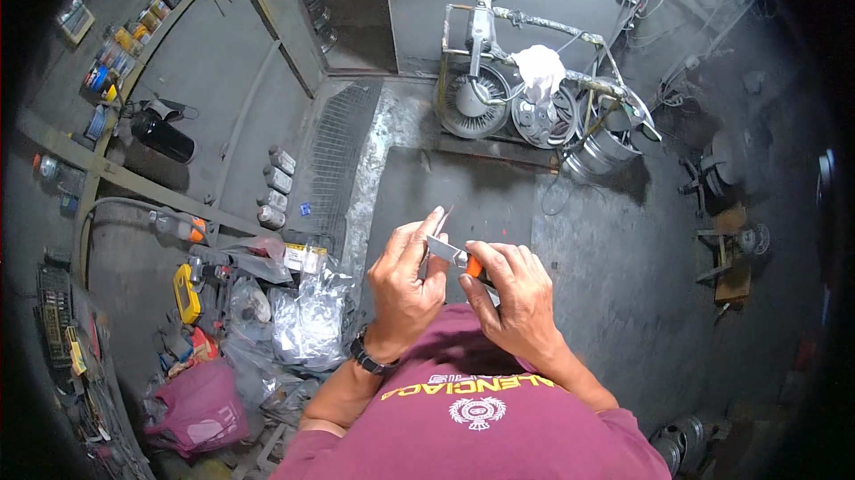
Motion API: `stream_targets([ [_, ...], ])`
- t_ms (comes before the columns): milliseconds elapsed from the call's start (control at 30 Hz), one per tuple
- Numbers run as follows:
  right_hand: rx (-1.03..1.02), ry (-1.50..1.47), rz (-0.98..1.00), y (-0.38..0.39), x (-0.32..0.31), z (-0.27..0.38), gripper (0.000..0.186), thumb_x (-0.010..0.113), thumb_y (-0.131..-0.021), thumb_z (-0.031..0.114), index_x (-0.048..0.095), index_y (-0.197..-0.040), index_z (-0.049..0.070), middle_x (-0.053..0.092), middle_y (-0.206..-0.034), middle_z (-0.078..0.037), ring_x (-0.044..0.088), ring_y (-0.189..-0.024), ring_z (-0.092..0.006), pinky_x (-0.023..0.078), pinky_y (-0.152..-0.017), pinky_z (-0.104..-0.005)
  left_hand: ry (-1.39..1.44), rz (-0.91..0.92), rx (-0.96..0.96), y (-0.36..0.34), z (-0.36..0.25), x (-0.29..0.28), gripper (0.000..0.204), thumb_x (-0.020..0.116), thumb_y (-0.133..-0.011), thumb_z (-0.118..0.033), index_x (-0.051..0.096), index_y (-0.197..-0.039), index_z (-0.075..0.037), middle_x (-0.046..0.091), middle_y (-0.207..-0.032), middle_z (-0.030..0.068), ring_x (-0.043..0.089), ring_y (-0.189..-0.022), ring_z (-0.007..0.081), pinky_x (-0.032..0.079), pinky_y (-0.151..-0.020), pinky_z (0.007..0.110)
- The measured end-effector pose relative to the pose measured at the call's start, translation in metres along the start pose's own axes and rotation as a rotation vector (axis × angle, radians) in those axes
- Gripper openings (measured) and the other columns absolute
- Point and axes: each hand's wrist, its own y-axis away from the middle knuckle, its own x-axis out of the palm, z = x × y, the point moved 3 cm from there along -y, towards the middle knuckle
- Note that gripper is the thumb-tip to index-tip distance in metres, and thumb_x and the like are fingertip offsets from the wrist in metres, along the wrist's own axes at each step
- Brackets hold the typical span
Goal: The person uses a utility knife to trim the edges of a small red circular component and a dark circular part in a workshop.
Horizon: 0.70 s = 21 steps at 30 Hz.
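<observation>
Workshop floor [597, 302] holds 4 grey bottles [278, 180] left of a grating [334, 146]; right hand [518, 293] grips orange-handled tool [474, 265], left hand [403, 282] narrow at its blade [443, 251], hold unclear.

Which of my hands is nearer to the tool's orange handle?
Right. Your right hand has its fingers on the orange handle; your left hand is to the handle's left, by the flat metal part.

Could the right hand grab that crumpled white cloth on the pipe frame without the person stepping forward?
Probably not: the right hand is holding an orange-handled metal tool, and the crumpled white cloth hangs well ahead, apparently beyond arm's reach.
</observation>
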Motion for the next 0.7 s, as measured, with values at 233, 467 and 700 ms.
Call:
stream_targets([
  [233, 0.017, -0.007, -0.010, 0.003, 0.001, -0.004, 0.045, 0.078, -0.096, 0.026, 0.068, -0.136, 0.008, 0.071, -0.114, -0.012, 0.065, -0.095, -0.0303, 0.049, -0.080, -0.0440, -0.013, 0.020, 0.012, 0.001, 0.000, 0.003, 0.034, 0.073, -0.102, -0.002, 0.075, -0.136, -0.001, 0.075, -0.114, 0.0147, 0.074, -0.092, 0.0222, 0.058, -0.076, 0.034],
  [467, 0.019, -0.004, -0.052, 0.002, 0.001, -0.006, 0.045, 0.080, -0.096, 0.024, 0.068, -0.136, 0.008, 0.071, -0.113, -0.011, 0.066, -0.094, -0.0306, 0.051, -0.079, -0.0431, -0.015, 0.057, 0.010, 0.002, -0.004, 0.005, 0.041, 0.074, -0.095, 0.000, 0.075, -0.136, -0.003, 0.075, -0.113, 0.0144, 0.076, -0.092, 0.0297, 0.060, -0.077, 0.039],
  [700, 0.028, -0.034, -0.059, -0.001, 0.001, -0.011, 0.043, 0.080, -0.096, 0.023, 0.069, -0.135, 0.008, 0.072, -0.112, -0.011, 0.066, -0.093, -0.0307, 0.051, -0.079, -0.0439, -0.025, 0.068, 0.025, 0.003, -0.009, 0.010, 0.039, 0.077, -0.090, -0.001, 0.077, -0.129, -0.003, 0.074, -0.108, 0.0137, 0.076, -0.091, 0.0338, 0.060, -0.076, 0.042],
])
